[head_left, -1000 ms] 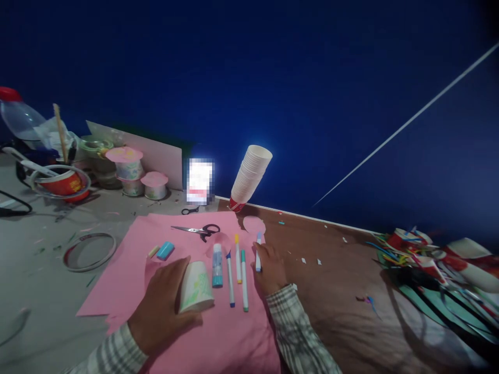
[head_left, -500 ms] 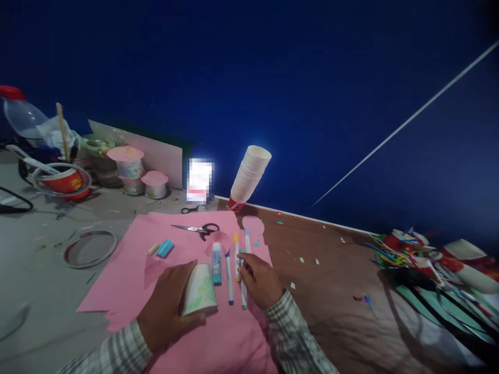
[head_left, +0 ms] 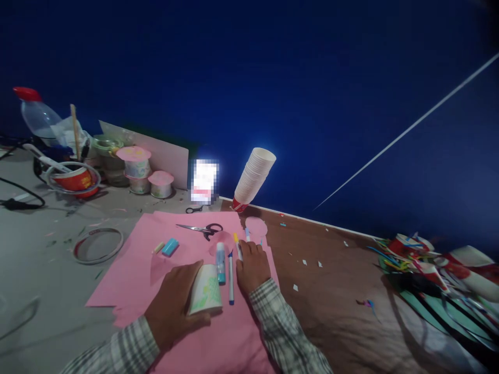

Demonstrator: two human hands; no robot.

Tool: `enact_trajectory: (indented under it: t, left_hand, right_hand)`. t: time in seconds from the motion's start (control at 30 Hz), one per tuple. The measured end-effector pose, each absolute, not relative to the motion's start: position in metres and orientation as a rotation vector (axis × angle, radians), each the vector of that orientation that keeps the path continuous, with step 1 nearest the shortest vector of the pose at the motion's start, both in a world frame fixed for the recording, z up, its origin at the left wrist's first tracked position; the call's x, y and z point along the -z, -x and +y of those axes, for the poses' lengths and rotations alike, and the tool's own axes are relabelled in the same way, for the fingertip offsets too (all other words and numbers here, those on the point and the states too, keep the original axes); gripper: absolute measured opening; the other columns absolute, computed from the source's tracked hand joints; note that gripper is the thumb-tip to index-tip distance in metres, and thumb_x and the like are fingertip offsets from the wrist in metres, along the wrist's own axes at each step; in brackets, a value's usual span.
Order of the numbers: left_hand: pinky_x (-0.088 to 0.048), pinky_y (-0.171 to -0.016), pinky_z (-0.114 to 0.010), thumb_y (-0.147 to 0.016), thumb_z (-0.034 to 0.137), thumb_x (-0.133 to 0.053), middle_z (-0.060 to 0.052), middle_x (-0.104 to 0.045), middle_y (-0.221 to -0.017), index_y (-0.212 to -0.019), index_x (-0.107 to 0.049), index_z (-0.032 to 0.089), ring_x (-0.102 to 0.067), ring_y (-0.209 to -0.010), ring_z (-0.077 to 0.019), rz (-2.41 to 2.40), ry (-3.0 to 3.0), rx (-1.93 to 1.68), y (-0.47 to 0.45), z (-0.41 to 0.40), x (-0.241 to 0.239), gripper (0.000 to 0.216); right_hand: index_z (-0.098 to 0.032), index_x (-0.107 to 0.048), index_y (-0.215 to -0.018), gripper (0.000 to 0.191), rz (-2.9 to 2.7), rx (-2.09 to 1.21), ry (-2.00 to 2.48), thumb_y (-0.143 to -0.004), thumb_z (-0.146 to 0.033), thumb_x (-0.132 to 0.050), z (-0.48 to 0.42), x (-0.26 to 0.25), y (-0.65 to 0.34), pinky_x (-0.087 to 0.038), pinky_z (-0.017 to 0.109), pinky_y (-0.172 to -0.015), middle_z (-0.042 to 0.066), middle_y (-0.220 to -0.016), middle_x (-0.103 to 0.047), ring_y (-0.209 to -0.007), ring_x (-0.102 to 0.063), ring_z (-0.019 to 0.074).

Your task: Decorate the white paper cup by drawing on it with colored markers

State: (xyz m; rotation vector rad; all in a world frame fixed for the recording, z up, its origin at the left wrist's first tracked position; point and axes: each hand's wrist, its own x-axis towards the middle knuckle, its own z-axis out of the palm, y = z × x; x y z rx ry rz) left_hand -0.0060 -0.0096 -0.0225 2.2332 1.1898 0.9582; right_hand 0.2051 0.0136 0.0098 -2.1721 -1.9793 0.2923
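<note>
My left hand [head_left: 173,304] is wrapped round a white paper cup [head_left: 206,291] with green drawing on its side, holding it tilted above pink paper [head_left: 132,270]. Further right, my right hand [head_left: 254,265] lies over a group of markers with its fingers bent down. A yellow-ended marker [head_left: 236,240] and a light-blue-ended marker [head_left: 247,235] stick out beyond the fingers; what the fingertips grip is hidden. Between my hands are a glue stick [head_left: 220,262] and a blue-ended marker [head_left: 231,283]. Scissors [head_left: 208,229] lie open on the paper.
A blue eraser-like block [head_left: 170,247] is on the paper. Behind stand stacked paper cups [head_left: 255,176] and decorated pink-topped cups [head_left: 161,184]. Left are a tape roll [head_left: 98,246] and a red cup [head_left: 76,179]. Craft items fill a green tray [head_left: 419,306] at right.
My right hand has moved forward and slightly left, now covering the green-ended marker and parts of others. My left hand keeps hold of the cup. The whole view has shifted slightly.
</note>
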Motion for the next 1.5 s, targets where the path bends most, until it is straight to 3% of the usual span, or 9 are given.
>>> enact_trajectory:
  t: [0.23,0.43,0.6,0.7,0.8,0.9,1.0,1.13,1.5]
  left_hand:
    - [-0.045,-0.074,-0.047,-0.044,0.066,-0.067,-0.01,-0.061,-0.103,-0.123,-0.037,0.026,-0.054,-0.087,-0.034,1.211,-2.274,-0.932,0.005,-0.01,0.022,0.093]
    - [-0.047,-0.07,-0.046,-0.046,0.064,-0.067,-0.007,-0.063,-0.098,-0.12,-0.041,0.028,-0.056,-0.082,-0.0318,1.216,-2.275,-0.928,0.004,-0.01,0.016,0.087]
    - [-0.046,-0.072,-0.049,-0.041,0.067,-0.067,-0.01,-0.062,-0.102,-0.121,-0.04,0.026,-0.055,-0.086,-0.0352,1.226,-2.266,-0.931,0.004,-0.011,0.014,0.094]
    - [-0.045,-0.075,-0.052,-0.039,0.069,-0.066,-0.012,-0.061,-0.104,-0.124,-0.037,0.026,-0.054,-0.09,-0.0374,1.197,-2.296,-0.935,0.006,-0.009,0.016,0.1]
    - [-0.044,-0.08,-0.054,-0.035,0.07,-0.066,-0.013,-0.058,-0.11,-0.127,-0.034,0.026,-0.052,-0.095,-0.0386,1.171,-2.324,-0.942,0.009,-0.009,0.02,0.107]
    - [-0.041,-0.086,-0.056,-0.034,0.074,-0.063,-0.015,-0.051,-0.119,-0.13,-0.029,0.024,-0.047,-0.103,-0.04,1.145,-2.293,-1.022,0.011,-0.012,0.021,0.114]
    - [-0.037,-0.091,-0.056,-0.053,0.075,-0.049,-0.014,-0.046,-0.125,-0.13,-0.028,0.024,-0.041,-0.111,-0.0384,1.094,-2.157,-1.181,0.013,-0.014,0.012,0.095]
    - [-0.034,-0.094,-0.055,-0.073,0.062,-0.036,-0.012,-0.05,-0.121,-0.126,-0.036,0.025,-0.042,-0.112,-0.0352,1.06,-1.979,-1.34,0.018,-0.013,-0.007,0.064]
    - [-0.045,-0.072,-0.046,-0.077,0.037,-0.05,-0.006,-0.063,-0.087,-0.105,-0.056,0.027,-0.054,-0.081,-0.0267,0.884,-2.111,-1.308,0.018,-0.019,-0.018,0.03]
  right_hand:
    - [-0.016,-0.047,-0.123,0.058,-1.911,-0.264,2.175,-0.066,-0.011,-0.054,0.017,0.001,-0.208,-0.036,0.04,-0.085,0.014,-0.106,-0.06,-0.098,-0.05,0.0339]
    - [-0.014,-0.049,-0.122,0.058,-1.745,-0.273,2.124,-0.064,-0.006,-0.048,0.022,0.001,-0.213,-0.043,0.037,-0.077,0.013,-0.095,-0.065,-0.086,-0.058,0.031]
    - [-0.004,-0.045,-0.12,0.054,-1.545,-0.285,1.983,-0.066,-0.007,-0.04,0.017,-0.019,-0.22,-0.045,0.038,-0.078,0.02,-0.105,-0.06,-0.091,-0.057,0.0304]
    - [-0.013,-0.054,-0.107,0.04,-1.526,-0.382,1.848,-0.072,-0.012,-0.037,0.005,-0.036,-0.219,-0.049,0.031,-0.063,0.009,-0.081,-0.065,-0.069,-0.06,0.0239]
    - [-0.017,-0.058,-0.091,0.025,-1.403,-0.73,1.533,-0.075,-0.02,-0.039,-0.009,-0.048,-0.212,-0.044,0.025,-0.046,-0.002,-0.054,-0.056,-0.045,-0.051,0.0183]
    - [-0.018,-0.058,-0.085,0.019,-1.312,-1.009,1.337,-0.077,-0.022,-0.042,-0.018,-0.055,-0.203,-0.038,0.022,-0.04,-0.005,-0.049,-0.051,-0.04,-0.044,0.0151]
    - [-0.019,-0.06,-0.074,0.013,-1.386,-1.038,1.305,-0.075,-0.021,-0.047,-0.023,-0.061,-0.194,-0.036,0.021,-0.041,-0.004,-0.056,-0.052,-0.042,-0.042,0.0133]
    - [-0.019,-0.059,-0.06,0.016,-1.629,-0.844,1.361,-0.073,-0.016,-0.051,-0.03,-0.066,-0.183,-0.034,0.021,-0.047,-0.005,-0.053,-0.05,-0.048,-0.047,0.0145]
    - [-0.021,-0.056,-0.054,0.016,-2.014,-0.448,1.512,-0.068,-0.025,-0.063,-0.041,-0.043,-0.16,-0.027,0.023,-0.044,-0.007,-0.048,-0.053,-0.042,-0.05,0.0136]
